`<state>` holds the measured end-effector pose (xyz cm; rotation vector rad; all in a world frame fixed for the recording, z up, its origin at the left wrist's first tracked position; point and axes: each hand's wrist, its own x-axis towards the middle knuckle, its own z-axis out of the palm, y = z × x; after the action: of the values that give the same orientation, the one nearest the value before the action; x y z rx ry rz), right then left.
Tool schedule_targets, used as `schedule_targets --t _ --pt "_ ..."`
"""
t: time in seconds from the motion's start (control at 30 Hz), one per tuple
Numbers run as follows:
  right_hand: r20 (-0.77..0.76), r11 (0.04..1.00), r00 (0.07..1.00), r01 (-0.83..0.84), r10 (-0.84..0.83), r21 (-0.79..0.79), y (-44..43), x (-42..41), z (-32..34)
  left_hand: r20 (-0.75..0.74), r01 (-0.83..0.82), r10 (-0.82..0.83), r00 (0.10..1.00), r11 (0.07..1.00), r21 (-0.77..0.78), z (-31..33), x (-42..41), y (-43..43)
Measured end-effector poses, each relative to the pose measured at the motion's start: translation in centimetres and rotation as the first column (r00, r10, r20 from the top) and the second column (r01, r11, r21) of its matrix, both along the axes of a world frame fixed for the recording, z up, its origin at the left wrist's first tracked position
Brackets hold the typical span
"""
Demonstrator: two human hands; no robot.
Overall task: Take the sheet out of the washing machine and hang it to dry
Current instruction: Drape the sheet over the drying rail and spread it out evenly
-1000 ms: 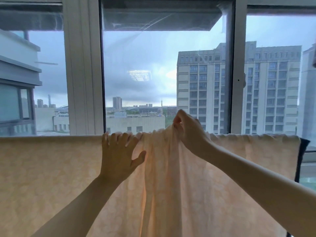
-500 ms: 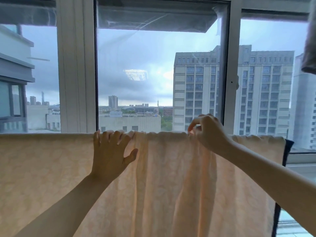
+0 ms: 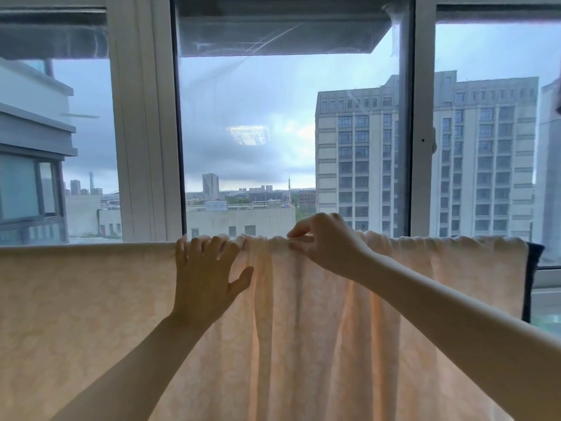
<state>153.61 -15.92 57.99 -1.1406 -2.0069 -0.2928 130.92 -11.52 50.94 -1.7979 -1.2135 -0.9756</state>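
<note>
Window (image 3: 142,132) is spanned low by the pale peach sheet (image 3: 91,314), draped across and bunched in folds at centre, where its top edge is covered by the flat, spread-fingered left hand (image 3: 206,281) and pinched between thumb and fingers of the right hand (image 3: 328,244).

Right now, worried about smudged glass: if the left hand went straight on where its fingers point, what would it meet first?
Probably the middle window pane: the left hand lies on the sheet, fingers pointing up over its top edge toward the glass. Depth is unclear.
</note>
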Motion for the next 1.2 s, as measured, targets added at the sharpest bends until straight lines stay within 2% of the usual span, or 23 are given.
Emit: schedule_targets --t 0.1,0.3,0.57,0.67,0.83,1.0,1.13,1.2 --pt "-0.015 1.000 1.000 0.017 -0.017 0.017 0.0 0.1 0.4 0.001 0.004 -0.004 1.000 1.000 0.009 -0.1 0.1 0.0" --pt "0.049 0.986 0.987 0.152 -0.155 0.068 0.0 0.0 0.7 0.013 0.008 -0.008 1.000 1.000 -0.006 0.0 0.6 -0.2" --pt "-0.052 0.951 0.953 0.301 -0.298 0.071 0.6 3.4 1.2 -0.017 0.014 -0.013 1.000 1.000 0.005 0.1 0.6 -0.2" --pt "-0.081 0.949 0.951 0.305 -0.299 0.076 0.7 4.5 1.5 -0.015 0.021 -0.020 1.000 1.000 0.022 0.0 0.8 -0.1" --pt "-0.253 0.939 0.929 0.312 -0.269 0.147 0.6 6.7 2.5 -0.010 0.023 -0.022 1.000 0.999 0.045 -0.1 0.3 0.5" --pt "-0.034 0.952 0.952 0.304 -0.303 0.024 0.4 7.3 1.2 -0.015 0.021 -0.020 1.000 0.997 0.067 -0.2 0.5 0.6" --pt "0.069 0.990 0.988 0.132 -0.135 0.046 -0.2 5.4 1.1 -0.003 0.027 -0.027 1.000 0.996 0.080 -0.3 0.5 0.8" --pt "0.103 0.997 0.992 0.070 -0.068 -0.016 -0.1 4.2 0.7 -0.009 0.024 -0.023 1.000 0.996 0.086 -0.4 0.3 1.1"
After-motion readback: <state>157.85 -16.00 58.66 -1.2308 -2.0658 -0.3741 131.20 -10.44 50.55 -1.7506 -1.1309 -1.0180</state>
